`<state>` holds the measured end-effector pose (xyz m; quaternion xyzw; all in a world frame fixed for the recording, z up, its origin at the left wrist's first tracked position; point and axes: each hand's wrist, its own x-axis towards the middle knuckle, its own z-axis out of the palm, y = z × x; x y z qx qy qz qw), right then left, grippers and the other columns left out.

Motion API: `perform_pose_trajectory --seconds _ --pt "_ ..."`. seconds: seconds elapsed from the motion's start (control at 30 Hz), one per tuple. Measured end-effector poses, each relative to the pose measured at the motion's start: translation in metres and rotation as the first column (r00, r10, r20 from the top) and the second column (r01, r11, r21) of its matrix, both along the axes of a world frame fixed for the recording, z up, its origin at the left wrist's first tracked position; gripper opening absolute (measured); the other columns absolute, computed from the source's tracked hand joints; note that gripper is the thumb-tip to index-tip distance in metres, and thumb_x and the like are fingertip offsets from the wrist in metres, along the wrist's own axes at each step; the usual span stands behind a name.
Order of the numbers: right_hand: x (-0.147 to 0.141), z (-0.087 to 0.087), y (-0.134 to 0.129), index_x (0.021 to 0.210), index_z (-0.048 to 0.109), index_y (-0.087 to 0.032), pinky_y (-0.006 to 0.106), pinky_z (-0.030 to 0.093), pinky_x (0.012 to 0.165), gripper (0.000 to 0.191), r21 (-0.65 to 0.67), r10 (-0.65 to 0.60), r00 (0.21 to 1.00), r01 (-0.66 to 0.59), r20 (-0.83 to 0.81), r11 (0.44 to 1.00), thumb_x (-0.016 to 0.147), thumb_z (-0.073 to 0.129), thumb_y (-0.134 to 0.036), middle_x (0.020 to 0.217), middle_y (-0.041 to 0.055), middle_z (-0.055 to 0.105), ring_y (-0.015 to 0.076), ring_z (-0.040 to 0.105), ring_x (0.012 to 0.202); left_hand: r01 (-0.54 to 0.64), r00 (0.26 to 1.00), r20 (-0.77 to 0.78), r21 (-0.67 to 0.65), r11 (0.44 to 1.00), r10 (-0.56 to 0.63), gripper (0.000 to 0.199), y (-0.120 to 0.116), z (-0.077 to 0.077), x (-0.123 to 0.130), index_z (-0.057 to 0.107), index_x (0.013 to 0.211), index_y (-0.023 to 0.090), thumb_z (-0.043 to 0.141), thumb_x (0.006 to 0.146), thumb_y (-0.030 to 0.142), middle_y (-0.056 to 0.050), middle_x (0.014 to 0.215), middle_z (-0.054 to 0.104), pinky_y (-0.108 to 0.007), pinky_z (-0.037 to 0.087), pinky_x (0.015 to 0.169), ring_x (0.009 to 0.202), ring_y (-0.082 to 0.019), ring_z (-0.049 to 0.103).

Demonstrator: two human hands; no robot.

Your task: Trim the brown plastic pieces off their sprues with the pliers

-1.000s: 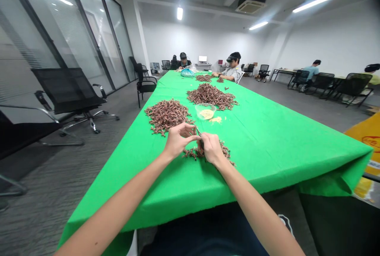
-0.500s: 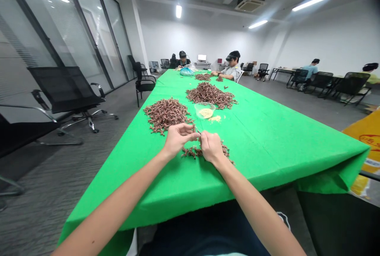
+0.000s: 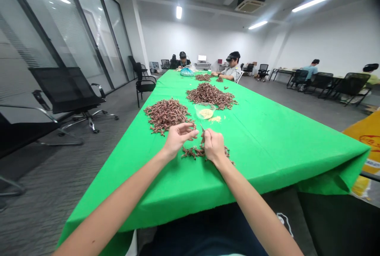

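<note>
1. The right grip [image 3: 213, 146] is clamped on a slender pointed metal tool [image 3: 202, 128], whose tip rises from the fingers toward 11 o'clock.
2. The left grip [image 3: 178, 140] sits just beside it at 9 o'clock, with fingers curled, thumb and fingertips apart, and nothing visibly held.
3. A small heap of dried, twisted reddish-brown pieces [image 3: 192, 153] lies directly under the hands, on the green-cloth worktop [image 3: 267, 149].
4. Two larger heaps of the same pieces lie farther off: one [image 3: 166, 116] at 11 o'clock, the other [image 3: 210, 95] at 12 o'clock.
5. Between those heaps and the hands, at 12 o'clock, stands a clear bowl [image 3: 204, 110] holding pale yellow bits, with loose yellow crumbs [image 3: 215, 119] just beside it.
6. At the far end sit a co-worker [image 3: 233, 67] with hands on the worktop and another person [image 3: 183, 60] behind a blue plastic bag [image 3: 187, 72].
7. A black office chair [image 3: 68, 89] stands off the worktop at 10 o'clock.
</note>
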<state>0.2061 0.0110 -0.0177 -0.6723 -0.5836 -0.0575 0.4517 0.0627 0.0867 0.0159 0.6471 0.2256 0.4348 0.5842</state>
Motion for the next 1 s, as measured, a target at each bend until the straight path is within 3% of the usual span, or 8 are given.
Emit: perform_pose_trajectory --seconds 0.13,0.47,1.0 --pt "0.0 -0.001 0.001 0.075 0.056 -0.018 0.025 0.03 0.06 0.044 -0.012 0.029 0.999 -0.029 0.013 1.0 0.102 0.024 -0.031 0.065 0.0034 0.06 0.0154 0.053 0.058 -0.008 1.0 0.013 0.035 0.999 0.007 0.052 0.003 -0.004 0.001 0.067 0.097 0.011 0.088 0.059 0.038 -0.008 0.081 0.072 -0.029 0.054 0.061 0.068 -0.02 0.068" --pt "-0.009 0.002 -0.001 0.08 0.054 -0.017 0.03 0.017 0.056 0.035 -0.045 -0.097 0.969 0.11 0.226 0.993 0.1 0.029 -0.03 0.068 0.0054 0.061 0.016 0.049 0.056 0.029 0.999 0.032 0.02 0.999 -0.03 0.05 0.005 -0.01 0.001 0.068 0.097 0.012 0.089 0.058 0.034 -0.007 0.081 0.072 -0.028 0.056 0.063 0.07 -0.019 0.068" --pt "-0.011 0.004 -0.002 0.079 0.055 -0.015 0.029 0.014 0.056 0.033 -0.079 -0.153 0.954 0.178 0.256 0.981 0.101 0.033 -0.028 0.069 0.0047 0.061 0.0135 0.045 0.054 0.044 0.999 0.03 -0.008 0.999 -0.043 0.047 0.004 -0.01 0.002 0.067 0.097 0.013 0.089 0.06 0.033 -0.007 0.082 0.072 -0.028 0.056 0.063 0.071 -0.02 0.069"
